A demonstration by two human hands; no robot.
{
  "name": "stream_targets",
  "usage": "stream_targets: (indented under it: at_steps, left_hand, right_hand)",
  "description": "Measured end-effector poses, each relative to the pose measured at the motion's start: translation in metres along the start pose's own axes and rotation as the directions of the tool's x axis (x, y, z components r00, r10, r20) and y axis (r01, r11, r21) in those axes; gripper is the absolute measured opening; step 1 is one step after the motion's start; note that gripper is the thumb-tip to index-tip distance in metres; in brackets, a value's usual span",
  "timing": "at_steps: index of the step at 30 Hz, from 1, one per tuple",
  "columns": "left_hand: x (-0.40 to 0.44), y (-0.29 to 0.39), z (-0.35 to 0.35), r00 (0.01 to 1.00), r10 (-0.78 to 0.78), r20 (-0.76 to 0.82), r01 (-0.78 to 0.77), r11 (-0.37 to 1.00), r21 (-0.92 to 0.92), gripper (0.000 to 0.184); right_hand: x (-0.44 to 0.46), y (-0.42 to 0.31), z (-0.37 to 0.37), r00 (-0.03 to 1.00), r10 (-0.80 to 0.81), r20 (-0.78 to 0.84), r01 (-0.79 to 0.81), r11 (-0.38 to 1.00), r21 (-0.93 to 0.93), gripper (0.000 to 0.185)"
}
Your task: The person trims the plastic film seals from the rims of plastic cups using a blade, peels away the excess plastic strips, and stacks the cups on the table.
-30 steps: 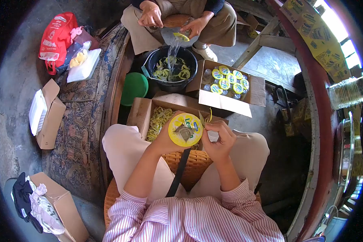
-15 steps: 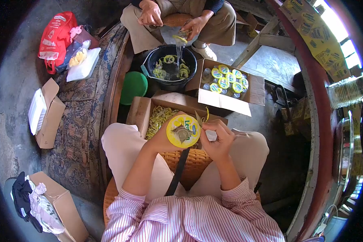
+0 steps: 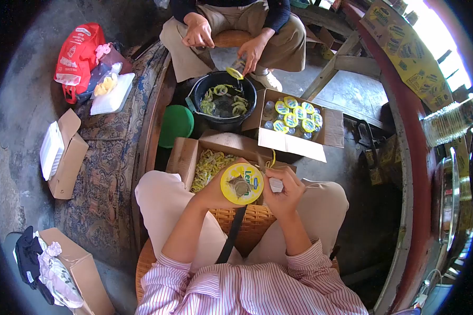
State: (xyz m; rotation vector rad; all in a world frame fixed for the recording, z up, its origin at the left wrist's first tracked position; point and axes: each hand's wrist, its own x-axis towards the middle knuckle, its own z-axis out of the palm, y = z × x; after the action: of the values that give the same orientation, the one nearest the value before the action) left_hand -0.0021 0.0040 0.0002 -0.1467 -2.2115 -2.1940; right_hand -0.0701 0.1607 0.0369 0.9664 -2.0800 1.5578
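My left hand is wrapped around a drink cup whose printed yellow lid faces up, torn open at its centre. Close by its right side, my right hand pinches a small thin blade, its handle hidden by the fingers. A curled yellow strip hangs near the blade; I cannot tell whether it is attached. Below both hands, an open cardboard box holds a heap of yellow strips.
Opposite me, a co-worker's hand tips a yellow-lidded cup over a black bucket with yellow rings inside. Right of it, a carton contains several lidded cups. A green lid lies left; a wooden frame stands right.
The whole view has shifted slightly downward. The stream from the co-worker's cup has dwindled, and that cup is tilted differently. My hands keep their grips, with the blade still beside the lid.
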Motion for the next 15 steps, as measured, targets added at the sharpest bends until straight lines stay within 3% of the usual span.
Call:
stream_targets:
  at_steps: [4,8,11,12,15]
  left_hand:
    - [-0.004,-0.004,-0.003,0.996,-0.001,-0.090,-0.013,0.987,-0.163,0.087]
    - [-0.004,0.007,-0.015,0.981,-0.011,-0.194,-0.002,0.998,-0.066,0.086]
    - [-0.002,0.016,-0.022,0.969,0.081,-0.232,-0.076,0.997,0.033,0.079]
    - [-0.002,0.021,-0.021,0.958,0.101,-0.270,-0.095,0.995,0.034,0.075]
    - [-0.002,0.019,-0.022,0.945,0.097,-0.311,-0.098,0.995,0.011,0.075]
  right_hand:
    - [-0.004,0.010,0.001,0.988,0.152,-0.019,-0.151,0.986,0.072,0.015]
    - [-0.008,0.028,0.008,0.949,0.311,0.040,-0.314,0.937,0.156,0.026]
    - [-0.019,0.052,0.018,0.885,0.413,0.217,-0.430,0.902,0.038,0.045]
    - [-0.025,0.063,0.020,0.817,0.465,0.341,-0.470,0.880,-0.072,0.063]
    - [-0.050,0.103,0.043,0.638,0.614,0.464,-0.553,0.785,-0.278,0.074]
